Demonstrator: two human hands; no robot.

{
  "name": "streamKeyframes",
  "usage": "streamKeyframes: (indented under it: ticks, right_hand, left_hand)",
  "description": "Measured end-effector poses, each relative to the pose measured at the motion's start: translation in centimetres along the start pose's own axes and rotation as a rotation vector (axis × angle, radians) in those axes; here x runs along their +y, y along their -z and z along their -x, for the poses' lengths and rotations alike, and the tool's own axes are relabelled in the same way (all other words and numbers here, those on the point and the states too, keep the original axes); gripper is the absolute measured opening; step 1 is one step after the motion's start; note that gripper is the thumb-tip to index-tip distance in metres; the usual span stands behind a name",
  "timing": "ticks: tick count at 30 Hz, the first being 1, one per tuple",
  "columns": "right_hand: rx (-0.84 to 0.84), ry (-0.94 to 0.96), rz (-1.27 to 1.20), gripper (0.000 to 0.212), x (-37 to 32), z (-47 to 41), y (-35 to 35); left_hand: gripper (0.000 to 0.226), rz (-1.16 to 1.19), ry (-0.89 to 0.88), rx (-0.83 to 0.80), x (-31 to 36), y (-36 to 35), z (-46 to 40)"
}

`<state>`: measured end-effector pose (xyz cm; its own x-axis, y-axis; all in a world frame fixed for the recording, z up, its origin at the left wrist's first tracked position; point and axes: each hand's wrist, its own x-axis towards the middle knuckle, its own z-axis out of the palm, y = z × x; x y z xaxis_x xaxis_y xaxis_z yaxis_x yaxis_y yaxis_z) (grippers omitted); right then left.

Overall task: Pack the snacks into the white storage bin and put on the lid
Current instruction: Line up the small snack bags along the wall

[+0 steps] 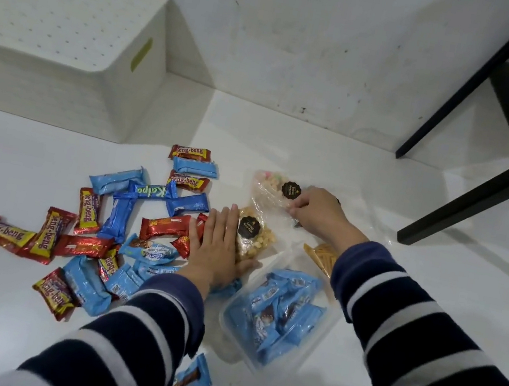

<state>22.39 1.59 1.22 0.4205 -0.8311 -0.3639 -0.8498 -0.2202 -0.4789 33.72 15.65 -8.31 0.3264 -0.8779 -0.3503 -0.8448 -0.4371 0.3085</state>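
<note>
Head view: left hand [220,247] flat, fingers spread, pressing nut pouch [252,238]; right hand [319,212] pinches clear crinkly puff bag [272,187]. Glossy foil bars [126,225] lie scattered. Ribbed white storage bin [70,37], lid on, sits far left. Risk: slick film slipping from the pinch, crushing brittle snacks

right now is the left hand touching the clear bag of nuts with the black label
Touching. The head view shows the left hand lying flat, its thumb side against the nut bag, no gap between them.
</note>
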Motion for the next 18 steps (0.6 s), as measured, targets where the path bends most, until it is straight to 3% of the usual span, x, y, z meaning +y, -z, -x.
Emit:
streamKeyframes:
  ticks: [7, 14, 18]
  right_hand:
    - [-0.029, 0.028, -0.057, 0.032, 0.0, -1.0, -0.7]
    - [0.035, 0.034, -0.099, 0.016, -0.4, -1.4, -1.0]
    - [-0.013, 0.036, -0.146, 0.032, -1.0, -1.5, -1.0]
  left_hand:
    - [0.105, -0.009, 0.029, -0.004, 0.2, -0.2, -0.6]
    - [0.106, 0.008, 0.036, -0.009, 0.3, 0.0, -0.7]
    - [0.105, 0.024, 0.040, -0.016, 0.3, 0.0, -0.7]
